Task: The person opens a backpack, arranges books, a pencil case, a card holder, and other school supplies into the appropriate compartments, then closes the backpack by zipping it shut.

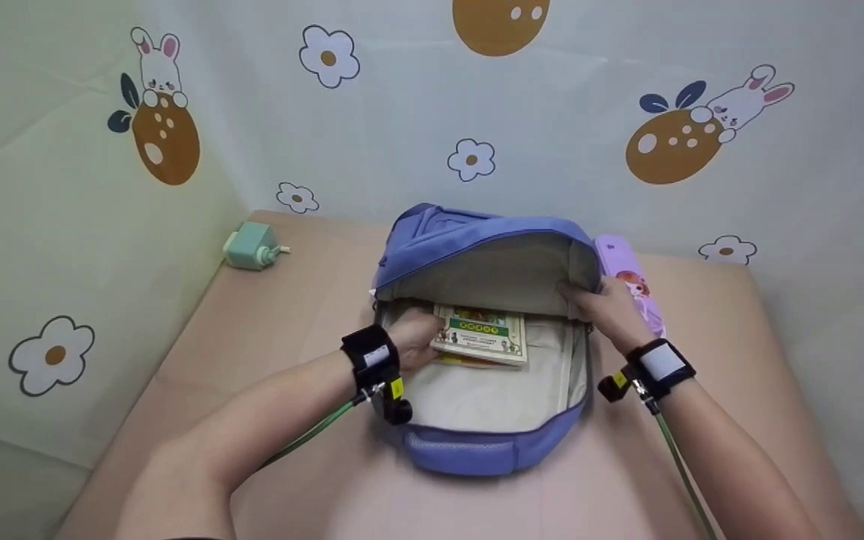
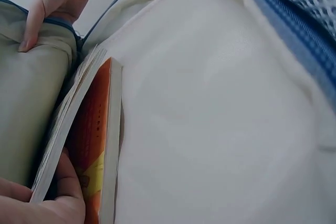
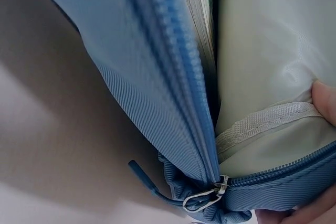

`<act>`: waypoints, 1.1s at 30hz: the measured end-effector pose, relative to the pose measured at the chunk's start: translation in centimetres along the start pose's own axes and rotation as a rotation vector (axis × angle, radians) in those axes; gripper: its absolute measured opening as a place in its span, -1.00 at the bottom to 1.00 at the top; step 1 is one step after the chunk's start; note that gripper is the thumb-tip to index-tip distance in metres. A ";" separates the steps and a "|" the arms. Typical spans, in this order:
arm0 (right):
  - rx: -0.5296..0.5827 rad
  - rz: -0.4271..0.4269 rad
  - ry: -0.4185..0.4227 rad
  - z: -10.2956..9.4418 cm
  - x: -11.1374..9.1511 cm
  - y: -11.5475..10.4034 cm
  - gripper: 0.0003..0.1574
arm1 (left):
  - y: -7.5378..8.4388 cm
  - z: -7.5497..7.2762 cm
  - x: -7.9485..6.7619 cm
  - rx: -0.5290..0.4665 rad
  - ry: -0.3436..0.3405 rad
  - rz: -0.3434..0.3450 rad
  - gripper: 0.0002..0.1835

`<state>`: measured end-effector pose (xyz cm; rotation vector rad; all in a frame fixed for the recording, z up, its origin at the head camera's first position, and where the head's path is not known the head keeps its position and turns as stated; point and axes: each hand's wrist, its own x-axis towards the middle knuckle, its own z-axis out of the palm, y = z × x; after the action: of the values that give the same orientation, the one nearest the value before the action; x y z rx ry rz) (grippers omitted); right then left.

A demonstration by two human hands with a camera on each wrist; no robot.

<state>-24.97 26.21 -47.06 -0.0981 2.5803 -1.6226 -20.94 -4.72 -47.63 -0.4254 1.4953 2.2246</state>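
Note:
A blue backpack (image 1: 462,454) lies unzipped, its pale lining showing and its front flap lifted. Inside it, my left hand (image 1: 415,335) pinches the edge of a book (image 1: 479,341) with a green-banded cover. In the left wrist view the fingers of that hand reach between this book and an orange book (image 2: 93,129) lying against the lining. My right hand (image 1: 613,309) grips the right edge of the lifted flap (image 1: 492,274), thumb on the inner lining and fingers outside, as the right wrist view shows. The lower ends of the books are hidden deep in the bag.
Behind the backpack's right side lies a purple case (image 1: 619,259) with a cartoon figure. A mint-green box with a small crank (image 1: 253,246) stands at the table's back left. A zipper pull (image 3: 205,199) hangs at the bag's corner. Patterned cloth walls (image 1: 402,112) border the table.

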 end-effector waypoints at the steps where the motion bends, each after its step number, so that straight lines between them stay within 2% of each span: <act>1: -0.002 0.001 -0.001 0.0 0.0 0.0 -0.42 | 0.0 0.0 0.0 0.005 -0.001 0.003 -0.50; 4: -0.008 0.002 0.000 0.1 0.0 0.0 -0.41 | 0.0 -0.1 -0.3 0.014 -0.006 -0.011 -0.52; 8: -0.014 0.005 0.004 0.1 0.0 -0.1 -0.37 | 0.3 -0.5 -1.0 0.003 -0.051 -0.057 -0.48; 12: -0.009 0.012 0.000 0.1 0.0 -0.1 -0.36 | 0.8 -1.4 -2.2 0.109 -0.109 -0.052 -0.42; 16: -0.005 0.008 -0.009 0.1 -0.1 -0.1 -0.36 | 1.6 -2.5 -3.7 0.244 -0.156 -0.028 -0.42; 22: -0.029 -0.010 -0.014 0.1 -0.2 0.0 -0.34 | 3.3 -4.7 -5.4 0.256 -0.251 -0.064 -0.52; 25: -0.041 -0.024 -0.011 0.1 -0.2 0.1 -0.35 | 4.1 -5.9 -6.1 0.283 -0.285 -0.073 -0.47; 27: -0.055 -0.035 -0.010 0.1 -0.2 0.2 -0.37 | 4.7 -6.9 -6.5 0.352 -0.287 -0.067 -0.45; 29: -0.063 -0.043 -0.006 0.2 -0.2 0.2 -0.42 | 5.3 -8.0 -6.6 0.473 -0.290 -0.032 -0.46; 31: -0.077 -0.053 -0.004 0.1 -0.3 0.2 -0.46 | 5.8 -9.1 -6.6 0.650 -0.269 0.029 -0.46; 33: -0.092 -0.057 0.002 0.1 -0.3 0.1 -0.49 | 6.4 -10.1 -6.4 0.830 -0.219 0.101 -0.44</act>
<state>-24.68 26.17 -47.24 -0.1788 2.6773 -1.5218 -18.46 -17.32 -43.23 0.1556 2.1433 1.4465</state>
